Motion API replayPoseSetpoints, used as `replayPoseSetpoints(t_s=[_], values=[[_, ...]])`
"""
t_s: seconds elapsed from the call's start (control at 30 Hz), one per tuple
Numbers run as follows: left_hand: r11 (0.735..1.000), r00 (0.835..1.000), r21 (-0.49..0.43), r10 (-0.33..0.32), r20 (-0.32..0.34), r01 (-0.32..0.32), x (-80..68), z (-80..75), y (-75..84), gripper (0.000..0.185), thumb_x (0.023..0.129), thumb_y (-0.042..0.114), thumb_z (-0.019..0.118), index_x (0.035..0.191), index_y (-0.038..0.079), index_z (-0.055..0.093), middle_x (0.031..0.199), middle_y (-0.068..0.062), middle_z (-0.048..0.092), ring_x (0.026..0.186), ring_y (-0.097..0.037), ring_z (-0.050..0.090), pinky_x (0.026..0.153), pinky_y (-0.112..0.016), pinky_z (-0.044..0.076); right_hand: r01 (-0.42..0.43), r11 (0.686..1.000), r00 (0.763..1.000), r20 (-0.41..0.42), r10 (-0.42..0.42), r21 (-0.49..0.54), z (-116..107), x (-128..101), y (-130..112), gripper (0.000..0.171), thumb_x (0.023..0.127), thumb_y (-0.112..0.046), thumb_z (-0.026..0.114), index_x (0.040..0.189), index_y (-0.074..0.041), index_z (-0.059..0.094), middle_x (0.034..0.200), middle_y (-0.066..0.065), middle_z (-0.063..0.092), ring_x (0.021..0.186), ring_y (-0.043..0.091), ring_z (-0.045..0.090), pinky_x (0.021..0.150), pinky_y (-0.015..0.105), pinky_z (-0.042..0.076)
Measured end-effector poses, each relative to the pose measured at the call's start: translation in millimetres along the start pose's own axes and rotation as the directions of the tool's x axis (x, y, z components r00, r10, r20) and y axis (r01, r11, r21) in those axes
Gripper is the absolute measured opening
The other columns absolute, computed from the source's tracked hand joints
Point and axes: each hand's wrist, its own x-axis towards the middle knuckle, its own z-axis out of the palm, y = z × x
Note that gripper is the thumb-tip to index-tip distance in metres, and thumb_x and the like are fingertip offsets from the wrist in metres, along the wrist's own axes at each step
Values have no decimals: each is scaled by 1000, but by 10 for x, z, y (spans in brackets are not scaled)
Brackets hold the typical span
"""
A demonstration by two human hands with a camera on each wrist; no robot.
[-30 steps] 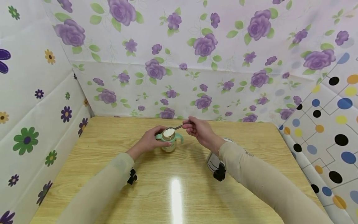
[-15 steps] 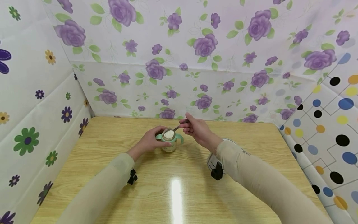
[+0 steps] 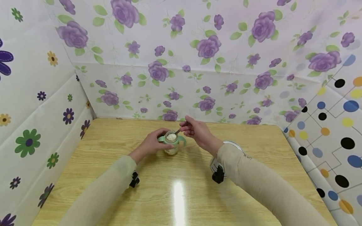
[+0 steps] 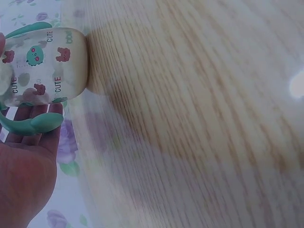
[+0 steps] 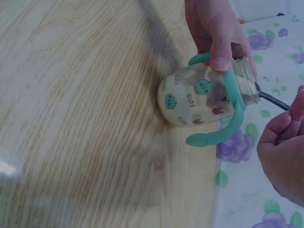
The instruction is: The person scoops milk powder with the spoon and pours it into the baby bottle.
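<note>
A small clear baby bottle (image 3: pixel 171 143) with mint-green handles and cartoon prints stands upright mid-table. My left hand (image 3: pixel 155 142) grips it from the left, with the thumb over the collar (image 5: pixel 221 45) and a green handle (image 4: pixel 33 124) lying across the palm (image 4: pixel 23 166). My right hand (image 3: pixel 189 126) pinches the dark handle of a spoon (image 3: pixel 178 131) just right of the bottle. The spoon tips steeply down, its bowl at the open mouth, where white powder (image 3: pixel 171 137) shows. In the right wrist view the spoon handle (image 5: pixel 272 99) enters the bottle's glass rim (image 5: pixel 247 80).
A round white-lidded tin (image 3: pixel 233 145) sits on the wooden table (image 3: pixel 118 138), partly hidden behind my right forearm. Floral and dotted panels wall the table at the back and on both sides. Bare tabletop (image 3: pixel 181 194) lies in front of the bottle.
The spoon, heaped with white powder above the bottle mouth, has tipped down into it. My right hand shifted a little left and raised the handle end. The left hand stayed put.
</note>
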Motion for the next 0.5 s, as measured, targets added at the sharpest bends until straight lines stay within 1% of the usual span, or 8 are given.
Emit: replayPoseSetpoints(t_s=[0.1,0.23,0.33,0.43,0.47,0.5], values=[[1000,1000,2,2,0,-2,5,-1,-7,65,87,27,93,144,17,63,134,-5,69,125,-26,64,109,-51,51,26,996,999,26,-23,-90,-24,-24,-9,43,115,-39,52,114,-1,73,87,1,75,75,13,65,81,28,56],[1000,1000,6,1,6,-1,0,-5,3,65,88,28,93,144,17,63,134,-5,69,125,-25,64,108,-50,52,89,970,993,93,-69,-227,-84,-46,-21,41,115,-33,51,118,0,74,90,3,77,77,18,69,85,33,58],[1000,1000,12,-4,8,4,-6,-4,16,65,88,27,93,144,17,63,134,-4,69,124,-25,64,107,-49,53,140,937,985,146,-97,-320,-122,-62,-43,38,114,-27,51,120,1,75,94,7,78,87,33,72,89,40,60],[1000,1000,25,-7,4,7,-10,-1,24,65,87,27,93,144,17,62,134,-3,69,124,-24,64,107,-48,53,175,902,977,185,-108,-395,-147,-81,-74,35,113,-21,50,124,1,75,98,11,79,100,50,68,92,49,60],[1000,1000,30,-8,2,8,-11,1,26,66,87,27,93,144,17,62,134,-3,69,124,-24,64,106,-48,53,186,888,974,195,-111,-420,-157,-83,-80,34,113,-19,50,124,0,75,98,12,78,101,52,68,93,51,60],[999,1000,33,-9,3,9,-15,1,28,66,87,27,93,144,17,62,135,-3,69,125,-24,64,106,-48,53,194,875,973,204,-112,-444,-167,-86,-86,33,113,-18,50,125,0,75,99,13,78,100,50,68,92,51,60]])
